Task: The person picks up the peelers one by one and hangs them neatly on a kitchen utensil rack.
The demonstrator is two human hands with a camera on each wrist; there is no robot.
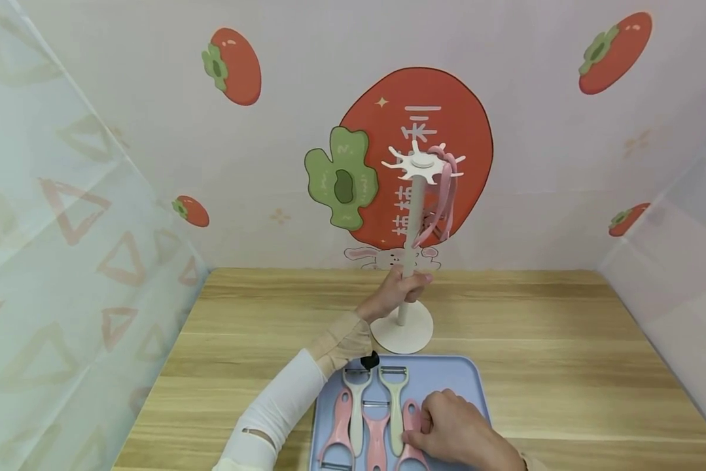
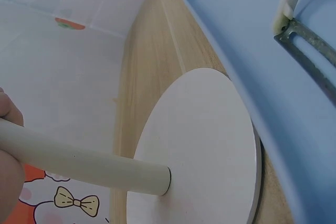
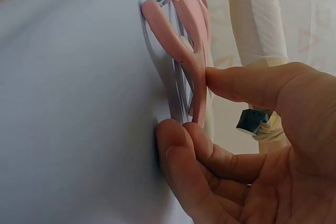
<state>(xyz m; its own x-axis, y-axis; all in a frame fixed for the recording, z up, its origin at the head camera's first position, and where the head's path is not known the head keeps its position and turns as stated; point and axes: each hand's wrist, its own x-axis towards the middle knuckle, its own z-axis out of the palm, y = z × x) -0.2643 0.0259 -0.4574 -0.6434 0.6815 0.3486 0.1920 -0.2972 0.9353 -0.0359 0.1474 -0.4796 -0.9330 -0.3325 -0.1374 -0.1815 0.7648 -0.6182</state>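
My left hand [image 1: 401, 288] grips the pole of a white stand [image 1: 414, 229] low down, above its round base [image 2: 199, 140]. Pink peelers [image 1: 445, 196] hang from the right side of its hooked top. My right hand [image 1: 455, 428] is over the blue tray [image 1: 447, 379], pinching the handle of a pink peeler [image 3: 195, 72] between thumb and fingers. That peeler lies at the right end of the group, its head toward the near edge. Left of it on the tray are two pale green peelers [image 1: 395, 405] and two more pink peelers [image 1: 342, 415].
The tray sits on a wooden table [image 1: 564, 353], just in front of the stand's base. Behind stands a wall [image 1: 541, 150] printed with persimmons, and patterned side panels [image 1: 64, 261] rise at left and right. My left forearm reaches over the tray's left corner.
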